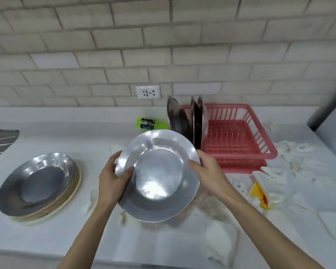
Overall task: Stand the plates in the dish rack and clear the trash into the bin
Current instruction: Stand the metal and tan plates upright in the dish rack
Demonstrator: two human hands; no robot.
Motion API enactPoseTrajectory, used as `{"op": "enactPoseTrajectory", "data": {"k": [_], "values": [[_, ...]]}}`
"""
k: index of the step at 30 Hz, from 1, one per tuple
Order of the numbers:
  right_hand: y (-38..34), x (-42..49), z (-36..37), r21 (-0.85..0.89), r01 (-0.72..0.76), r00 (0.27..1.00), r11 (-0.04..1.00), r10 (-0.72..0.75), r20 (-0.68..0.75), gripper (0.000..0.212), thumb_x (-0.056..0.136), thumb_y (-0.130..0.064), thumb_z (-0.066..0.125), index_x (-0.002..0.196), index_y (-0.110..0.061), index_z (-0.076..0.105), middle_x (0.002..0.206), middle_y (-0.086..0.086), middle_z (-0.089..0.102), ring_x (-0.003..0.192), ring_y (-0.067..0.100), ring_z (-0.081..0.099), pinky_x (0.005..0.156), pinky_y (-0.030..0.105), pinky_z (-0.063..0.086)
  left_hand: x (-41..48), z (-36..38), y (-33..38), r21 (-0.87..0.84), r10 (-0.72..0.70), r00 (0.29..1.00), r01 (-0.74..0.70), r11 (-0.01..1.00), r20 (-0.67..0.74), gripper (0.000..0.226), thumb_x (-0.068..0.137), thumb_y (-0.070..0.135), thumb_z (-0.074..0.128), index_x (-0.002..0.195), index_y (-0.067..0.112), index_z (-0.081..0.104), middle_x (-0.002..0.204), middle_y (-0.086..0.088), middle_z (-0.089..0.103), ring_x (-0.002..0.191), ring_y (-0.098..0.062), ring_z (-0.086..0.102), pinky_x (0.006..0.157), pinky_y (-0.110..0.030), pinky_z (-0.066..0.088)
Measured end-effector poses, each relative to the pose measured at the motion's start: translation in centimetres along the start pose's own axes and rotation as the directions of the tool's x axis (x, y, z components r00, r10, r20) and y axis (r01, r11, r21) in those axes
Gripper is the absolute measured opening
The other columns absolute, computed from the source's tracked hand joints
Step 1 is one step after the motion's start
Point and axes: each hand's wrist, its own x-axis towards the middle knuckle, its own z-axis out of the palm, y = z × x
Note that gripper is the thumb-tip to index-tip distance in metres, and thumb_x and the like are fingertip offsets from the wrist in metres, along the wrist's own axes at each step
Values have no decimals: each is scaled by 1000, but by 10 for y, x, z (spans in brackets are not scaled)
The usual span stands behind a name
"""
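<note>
We hold a steel plate (159,175) at the centre of the frame, lifted above the counter (47,239) and tilted with its hollow towards us. Our left hand (113,177) grips the left rim with the thumb pressed on the inner face; the other fingers are hidden behind the plate. Our right hand (208,171) grips the right rim, thumb curled over the edge. How its other fingers lie behind the plate we cannot tell.

The plate's upper right edge is near the red rack (241,140), right of centre, but not in it. Three racked plates (197,121) stand on edge at the rack's left end, the leftmost leaning away from the other two. At the left of the frame lies a stack (39,181), a steel plate on top and paler ones beneath.

Crumpled white paper (291,150) is strewn over the counter at the right, beside and below the rack. A white and yellow wrapper (260,191) lies just below the rack's lower right corner. More paper lies under the held plate. A green bottle (147,123) lies on its side above the plate, left of the rack, with a socket (148,92) on the wall above it.
</note>
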Motion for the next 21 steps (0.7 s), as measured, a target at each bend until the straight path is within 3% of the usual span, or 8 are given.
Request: {"op": "enactPoseTrajectory", "data": {"k": [5,8,12,17,19,21], "values": [[9,-21,-61,-160,49,997,986,-57,-45,17,89,-19,52,94,-12,67,88,4,70,83,21,64,78,41,51,-42,63,0,-9,-54,995,55,998,81,55,70,42,71,121,47,51,107,11,71,93,-8,68,79,-31,53],[9,-31,-91,-236,52,995,970,-71,-71,15,91,-8,52,83,-11,65,73,1,61,68,12,51,66,35,43,-56,95,1,-2,-66,990,67,998,123,53,70,44,70,120,45,52,109,12,70,99,-8,67,85,-34,54],[-2,-41,-127,-342,39,993,939,-74,-90,22,92,-12,55,71,-5,55,63,0,46,59,12,40,58,34,33,-69,129,4,24,-39,978,34,999,205,53,75,46,68,126,37,56,114,17,67,99,-6,66,86,-32,54],[-38,-39,-170,-513,29,982,858,-120,-145,31,87,-7,54,58,-5,45,54,2,38,50,16,33,49,30,23,-73,160,23,10,20,971,-23,1000,237,30,100,29,56,130,33,54,110,15,67,76,-12,70,60,-35,58],[-56,-30,-183,-573,5,973,819,-137,-187,37,86,-6,54,53,-9,38,51,2,34,49,18,30,45,28,20,-68,166,28,30,81,970,-90,995,230,35,101,30,53,136,34,51,112,19,65,74,-11,71,64,-39,59],[-70,-18,-194,-626,-25,962,779,-152,-227,35,84,-6,52,53,-10,37,50,3,36,50,22,34,46,31,26,-61,170,27,109,184,948,-218,970,261,39,101,31,54,139,35,49,121,22,59,78,-9,69,72,-35,57]]}}
